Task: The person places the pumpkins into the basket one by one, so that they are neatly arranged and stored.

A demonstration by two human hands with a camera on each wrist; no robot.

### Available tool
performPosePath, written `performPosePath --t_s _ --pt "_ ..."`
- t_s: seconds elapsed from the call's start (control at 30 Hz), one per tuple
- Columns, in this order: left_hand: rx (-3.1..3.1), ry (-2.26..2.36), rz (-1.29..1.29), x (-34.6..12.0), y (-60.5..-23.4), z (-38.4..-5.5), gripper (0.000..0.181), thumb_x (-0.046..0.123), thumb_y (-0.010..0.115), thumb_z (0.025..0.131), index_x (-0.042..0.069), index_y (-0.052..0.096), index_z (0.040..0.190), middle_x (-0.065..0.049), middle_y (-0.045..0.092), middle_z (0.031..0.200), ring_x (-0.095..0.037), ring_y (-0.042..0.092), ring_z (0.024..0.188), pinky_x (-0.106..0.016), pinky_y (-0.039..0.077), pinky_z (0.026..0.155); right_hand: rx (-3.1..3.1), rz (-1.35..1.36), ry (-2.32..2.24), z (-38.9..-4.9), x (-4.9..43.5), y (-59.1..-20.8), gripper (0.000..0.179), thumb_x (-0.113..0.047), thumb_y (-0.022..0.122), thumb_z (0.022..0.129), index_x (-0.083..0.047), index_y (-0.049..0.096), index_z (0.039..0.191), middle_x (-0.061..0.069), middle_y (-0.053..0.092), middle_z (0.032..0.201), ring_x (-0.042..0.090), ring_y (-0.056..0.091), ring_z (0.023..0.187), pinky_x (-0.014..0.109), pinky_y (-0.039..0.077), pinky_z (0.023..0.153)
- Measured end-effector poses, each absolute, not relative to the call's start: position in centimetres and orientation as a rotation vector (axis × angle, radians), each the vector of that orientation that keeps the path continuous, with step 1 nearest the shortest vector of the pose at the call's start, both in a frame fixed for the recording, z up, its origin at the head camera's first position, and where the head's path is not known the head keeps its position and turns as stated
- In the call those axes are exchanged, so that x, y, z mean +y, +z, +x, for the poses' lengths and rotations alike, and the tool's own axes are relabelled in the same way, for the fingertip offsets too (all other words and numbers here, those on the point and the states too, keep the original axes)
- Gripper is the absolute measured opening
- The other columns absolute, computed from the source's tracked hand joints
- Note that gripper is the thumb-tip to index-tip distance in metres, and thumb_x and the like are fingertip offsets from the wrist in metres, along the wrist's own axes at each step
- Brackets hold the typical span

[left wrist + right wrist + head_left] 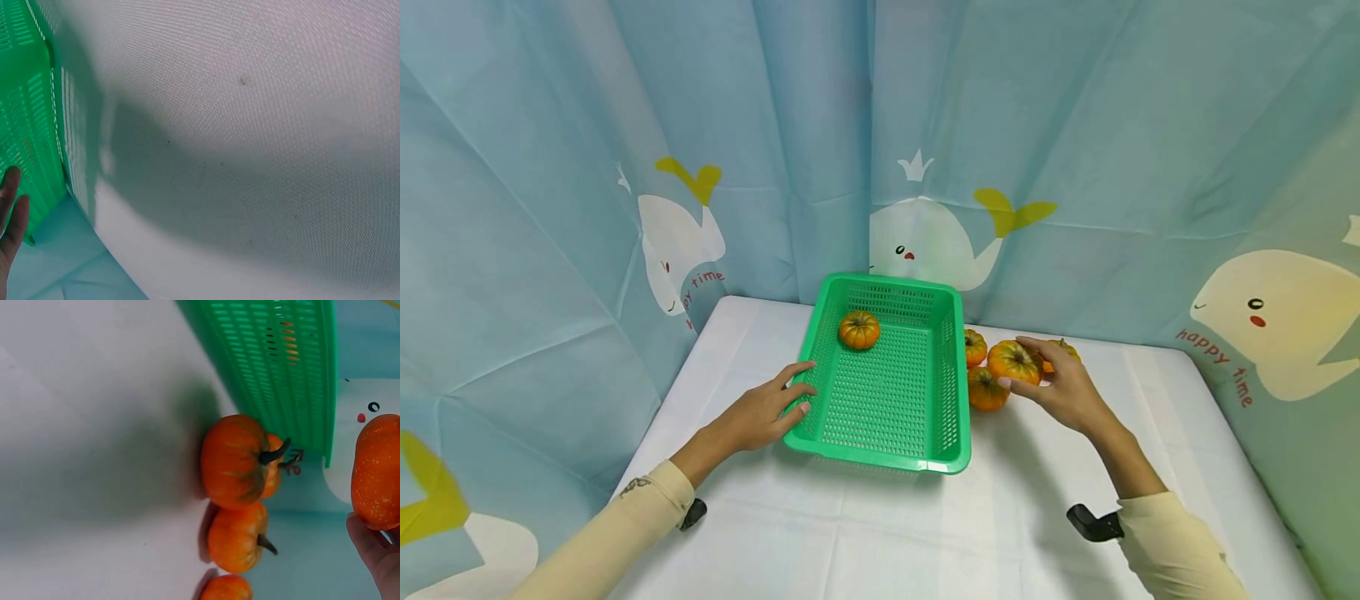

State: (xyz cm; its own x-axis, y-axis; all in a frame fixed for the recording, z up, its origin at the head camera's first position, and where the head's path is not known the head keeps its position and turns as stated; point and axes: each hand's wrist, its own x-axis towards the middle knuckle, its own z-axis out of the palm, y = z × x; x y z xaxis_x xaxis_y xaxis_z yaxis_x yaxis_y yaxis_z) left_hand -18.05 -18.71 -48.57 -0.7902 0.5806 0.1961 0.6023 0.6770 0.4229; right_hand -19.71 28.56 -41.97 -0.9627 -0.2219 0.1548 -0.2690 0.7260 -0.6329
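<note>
A green plastic basket [880, 457] with perforated walls stands on the table, and one small orange pumpkin [859, 330] lies inside near its far left corner. My left hand [767, 410] is at the basket's left rim, fingers spread and loosely bent over the edge. Right of the basket, my right hand [1063, 387] holds another pumpkin [377, 472] between thumb and fingers, raised above the others. Below it, several pumpkins with dark stems sit close to the basket's right wall, among them a larger one [234, 461] and a smaller one [236, 537].
A white cloth [895, 533] covers the table. Light blue curtains [820, 117] with whale prints hang behind and at both sides, close to the table's edges. One more pumpkin [1066, 350] lies behind my right hand.
</note>
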Motion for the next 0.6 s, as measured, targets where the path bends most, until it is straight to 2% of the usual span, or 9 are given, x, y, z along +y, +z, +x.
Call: performPosePath --t_s 0.33,0.6 --pt "-2.848 -0.744 -0.995 -18.8 -48.9 -18.2 0.034 0.032 0.049 0.106 0.012 0.064 0.129 -0.007 0.033 0.161 -0.027 0.066 0.115 -0.045 0.055 0.086 -2.897 0.447 1.025 -20.0 27.3 -41.4 0.073 -0.039 0.078 0.088 -0.009 0.048 0.147 0.02 0.048 0.148 0.042 0.048 0.13 0.064 0.043 0.101" --pt "-2.859 -0.748 -0.991 -18.9 -49.2 -18.3 0.034 0.032 0.049 0.106 0.012 0.064 0.13 -0.006 0.033 0.161 -0.027 0.065 0.116 -0.046 0.055 0.088 -2.876 0.55 1.074 -20.2 26.4 -41.0 0.072 -0.035 0.079 0.088 -0.008 0.048 0.147 0.02 0.049 0.148 0.042 0.049 0.131 0.063 0.047 0.098"
